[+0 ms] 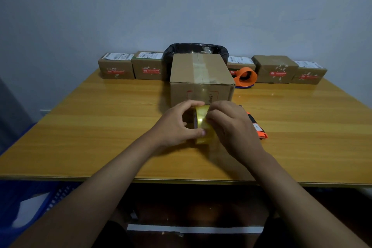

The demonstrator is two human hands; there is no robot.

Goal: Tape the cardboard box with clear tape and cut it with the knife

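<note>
Steadying the tape roll (202, 125) in a clamped left hand (174, 127), the right hand (228, 125) pinches its loose end to peel it toward the cardboard box (201, 78).

The right hand (227, 125) covered the near side of the tape roll (202, 125) and most of the orange knife (259, 127), so its blade could not be seen. The cardboard box (201, 78) hid the front of the black bin (196, 49). Labels on the small parcels (116, 65) were too small to read, and the surface (90, 127) ran off both side edges
</note>
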